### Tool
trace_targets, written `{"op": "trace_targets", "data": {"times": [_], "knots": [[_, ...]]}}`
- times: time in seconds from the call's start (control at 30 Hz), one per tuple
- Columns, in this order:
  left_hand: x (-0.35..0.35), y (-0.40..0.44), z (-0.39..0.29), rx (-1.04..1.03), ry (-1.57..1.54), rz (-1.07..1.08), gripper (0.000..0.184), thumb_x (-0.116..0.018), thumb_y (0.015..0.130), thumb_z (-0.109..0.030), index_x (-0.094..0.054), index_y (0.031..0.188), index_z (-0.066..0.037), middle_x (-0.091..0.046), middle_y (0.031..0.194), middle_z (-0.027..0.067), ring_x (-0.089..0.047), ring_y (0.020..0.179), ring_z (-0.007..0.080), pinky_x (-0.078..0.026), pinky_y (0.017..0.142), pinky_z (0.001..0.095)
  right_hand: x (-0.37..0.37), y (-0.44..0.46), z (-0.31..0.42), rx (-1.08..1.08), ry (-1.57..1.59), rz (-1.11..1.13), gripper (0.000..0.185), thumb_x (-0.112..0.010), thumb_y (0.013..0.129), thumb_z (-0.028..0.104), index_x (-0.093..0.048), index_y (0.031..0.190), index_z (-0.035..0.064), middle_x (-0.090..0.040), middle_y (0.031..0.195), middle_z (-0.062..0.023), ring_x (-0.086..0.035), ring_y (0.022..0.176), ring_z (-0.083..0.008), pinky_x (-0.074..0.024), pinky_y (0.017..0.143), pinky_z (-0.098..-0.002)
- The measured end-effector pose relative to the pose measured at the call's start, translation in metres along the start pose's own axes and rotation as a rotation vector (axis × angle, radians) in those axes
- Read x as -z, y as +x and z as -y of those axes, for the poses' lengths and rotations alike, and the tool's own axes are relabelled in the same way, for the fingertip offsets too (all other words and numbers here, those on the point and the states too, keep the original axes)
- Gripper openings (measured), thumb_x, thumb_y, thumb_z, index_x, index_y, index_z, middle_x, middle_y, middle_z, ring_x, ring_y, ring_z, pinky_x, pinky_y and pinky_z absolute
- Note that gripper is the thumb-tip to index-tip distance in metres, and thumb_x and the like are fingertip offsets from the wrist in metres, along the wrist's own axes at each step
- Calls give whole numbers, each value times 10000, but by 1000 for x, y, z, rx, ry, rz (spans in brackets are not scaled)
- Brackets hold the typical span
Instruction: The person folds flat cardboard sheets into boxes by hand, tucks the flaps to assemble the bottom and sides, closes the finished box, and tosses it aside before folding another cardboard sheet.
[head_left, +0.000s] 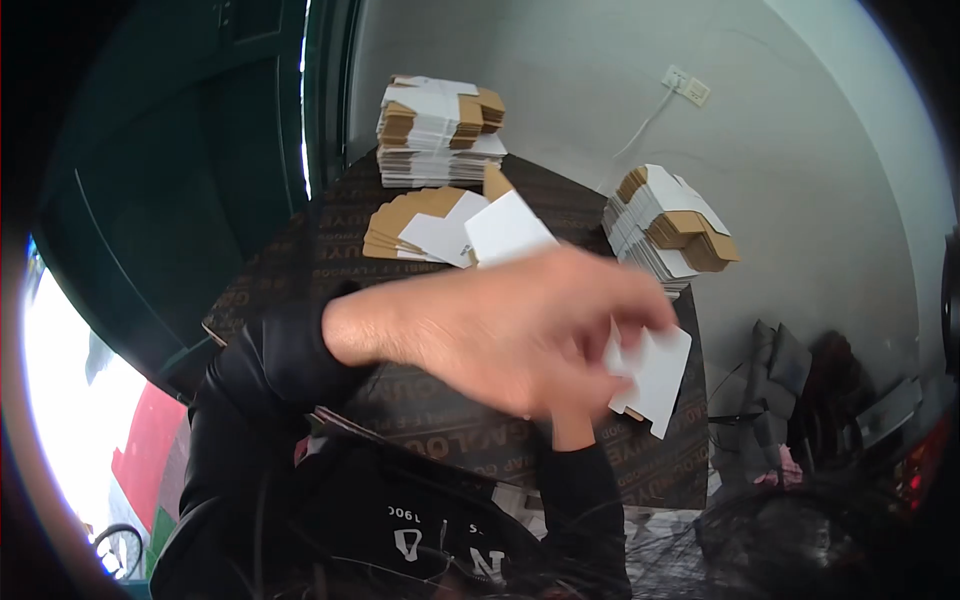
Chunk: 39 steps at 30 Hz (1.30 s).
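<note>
Left fingers (640, 295): blurring; thumb and fingertips are standing apart in a curl, with white showing between them. Whether any is gripping, I cannot tell.
Left hand (500, 320): spanning the middle of the view, palm side hidden; keeping its wrist level would likely help the fingers press evenly.
Right hand (573, 430): hiding mostly behind the left, only the wrist showing; its grip I cannot tell. Steadying from beneath would probably suit light card.
White card (655, 385): showing just beyond the left fingertips, over the table's right part, its notched edge facing the wearer. Pressing near creases rather than mid-panel should avoid buckling.
Raised panel (508, 228): slanting up behind the left hand, a brown flap (496, 181) topping it; whether it is joining the white card, I cannot tell.
Fan (395, 228): spreading flat beyond the hands, edges overlapping; sleeves are best kept clear.
Back stack (430, 165): standing behind the fan.
Right stack (635, 230): leaning near the wall.
Table (280, 285): bearing everything, its dark top carrying print.
</note>
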<state>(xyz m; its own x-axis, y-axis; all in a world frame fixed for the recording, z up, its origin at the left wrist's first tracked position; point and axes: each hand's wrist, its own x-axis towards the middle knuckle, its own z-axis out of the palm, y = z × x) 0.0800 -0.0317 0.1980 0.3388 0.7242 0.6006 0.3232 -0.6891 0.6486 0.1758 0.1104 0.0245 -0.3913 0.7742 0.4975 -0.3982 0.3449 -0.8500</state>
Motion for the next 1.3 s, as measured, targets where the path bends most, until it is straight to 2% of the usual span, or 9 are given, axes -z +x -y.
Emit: {"op": "trace_targets", "data": {"times": [0.03,0.13,0.33,0.5,0.67,0.8,0.97,1.13,1.3], "knots": [[8,1,12,-44,229,-143,400,-716,725,-165,-602,1056,28,-642,867,120,-587,686,269,-506,649,326,2,2,2,-24,55,43,218,-486,923,40,-617,1074,-48,-638,884,-71,-529,769,-119,-424,718,-208],[27,-11,38,-47,914,-110,717,-801,655,-235,-501,1262,3,-532,1249,172,-515,1104,296,-446,915,424,1,2,4,-5,33,51,246,-491,918,53,-613,1105,-49,-628,871,-39,-497,748,-78,-393,677,-182],[33,-24,85,142,1491,169,926,-855,604,-290,-398,1363,-23,-459,1313,174,-437,1188,322,-337,1033,510,6,3,21,3,-27,136,250,-479,928,47,-610,1119,-48,-623,870,-31,-488,736,-76,-381,669,-172],[27,-18,107,184,1440,212,1022,-885,561,-316,-361,1392,-36,-486,1233,163,-454,1148,325,-250,1083,565,26,7,38,-34,-37,314,261,-478,946,58,-607,1147,-47,-624,872,-31,-481,727,-76,-370,650,-167],[23,-6,124,242,1223,257,1025,-890,526,-265,-363,1377,-45,-493,1165,146,-458,1129,316,-215,1112,553,52,9,33,-271,44,392,282,-491,961,59,-598,1203,-38,-637,911,-49,-515,766,-91,-413,670,-179],[22,-1,135,28,1156,242,836,-825,600,-190,-397,1305,-53,-480,1154,162,-449,1113,328,-219,1104,571,64,7,-7,-368,251,281,271,-570,938,74,-647,1184,-11,-686,929,-62,-599,806,-142,-476,724,-250],[8,1,145,-75,1058,252,791,-802,616,-187,-413,1290,-47,-493,1124,143,-473,1078,314,-230,1104,525,70,12,-20,-248,46,343,247,-611,920,84,-659,1140,-19,-701,916,-82,-636,808,-163,-513,736,-277],[0,-5,152,-20,1057,198,617,-705,744,-172,-422,1276,-38,-495,1107,154,-480,1029,314,-266,1072,506,62,13,4,-243,-325,218,195,-575,961,152,-652,992,-25,-680,874,-111,-590,685,-127,-462,616,-207],[-1,-23,157,3,1295,124,462,-613,827,-150,-445,1242,-33,-494,1079,163,-474,974,303,-309,1017,482,42,15,38,-439,-317,320,220,-582,944,146,-636,847,-43,-656,751,-105,-607,685,-166,-502,644,-267]]}}
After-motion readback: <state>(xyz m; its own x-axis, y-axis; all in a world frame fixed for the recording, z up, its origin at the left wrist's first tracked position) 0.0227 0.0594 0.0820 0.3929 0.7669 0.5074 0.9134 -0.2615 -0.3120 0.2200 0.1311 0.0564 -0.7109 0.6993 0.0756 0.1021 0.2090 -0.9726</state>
